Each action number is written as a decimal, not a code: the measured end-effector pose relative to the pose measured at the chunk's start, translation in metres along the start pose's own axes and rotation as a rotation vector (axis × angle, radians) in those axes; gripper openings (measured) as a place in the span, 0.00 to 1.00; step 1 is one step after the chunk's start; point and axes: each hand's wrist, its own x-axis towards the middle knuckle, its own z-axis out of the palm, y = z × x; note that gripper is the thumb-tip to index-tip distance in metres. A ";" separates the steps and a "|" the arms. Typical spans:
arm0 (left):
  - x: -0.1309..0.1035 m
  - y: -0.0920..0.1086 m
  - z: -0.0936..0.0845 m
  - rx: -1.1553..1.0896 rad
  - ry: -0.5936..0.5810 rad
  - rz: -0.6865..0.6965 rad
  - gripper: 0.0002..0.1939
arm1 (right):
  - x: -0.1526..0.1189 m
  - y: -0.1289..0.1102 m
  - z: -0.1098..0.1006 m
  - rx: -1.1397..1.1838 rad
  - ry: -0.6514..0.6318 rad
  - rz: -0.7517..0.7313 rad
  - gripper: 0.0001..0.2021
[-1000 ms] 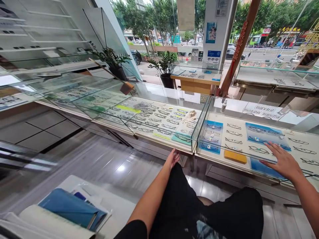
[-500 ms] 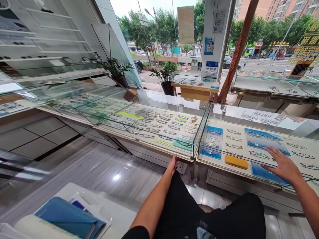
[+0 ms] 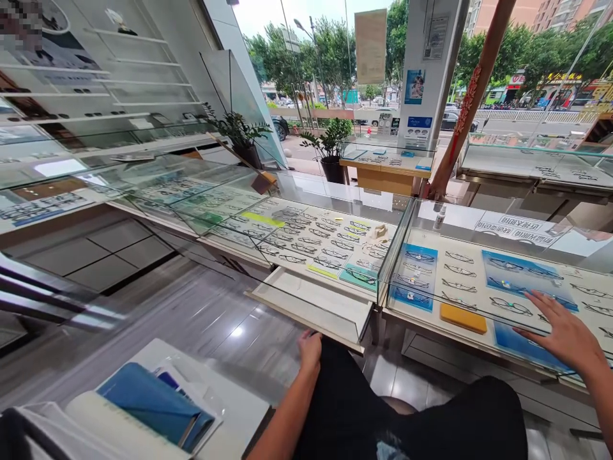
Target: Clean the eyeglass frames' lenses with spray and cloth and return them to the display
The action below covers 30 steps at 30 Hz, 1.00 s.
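Observation:
My left hand (image 3: pixel 310 350) has its fingers curled at the front edge of a shallow pale drawer (image 3: pixel 313 299), which stands pulled out from under the glass display case (image 3: pixel 272 201). Some of those fingertips are hidden behind the edge. Over the glass of the right-hand case, my right hand (image 3: pixel 565 329) is open, with its fingers spread and nothing in them. Beneath it lie eyeglasses (image 3: pixel 510 306) on a white base, blue display cards (image 3: pixel 520 275) and a yellow case (image 3: pixel 463 317).
At lower left, a blue folder (image 3: pixel 153 402) and papers rest on a white surface (image 3: pixel 239 409). A small spray bottle (image 3: pixel 440 217) stands on the right-hand case. Potted plants (image 3: pixel 330 150) and another display table (image 3: pixel 383 166) are by the window. My knees are beneath the counter.
The drawer has slid out toward me, with my left hand at its front moving back with it. My right hand stays over the right-hand case. The view has turned slightly left.

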 end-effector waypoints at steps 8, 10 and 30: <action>-0.066 0.094 -0.071 0.404 -0.004 1.060 0.10 | 0.001 0.004 0.006 0.011 0.020 -0.010 0.53; -0.075 0.116 -0.078 0.674 -0.260 1.091 0.15 | 0.001 0.008 0.008 0.018 0.037 -0.029 0.53; 0.009 0.205 0.006 1.361 -0.855 0.745 0.21 | -0.002 0.001 0.000 0.049 0.009 0.031 0.51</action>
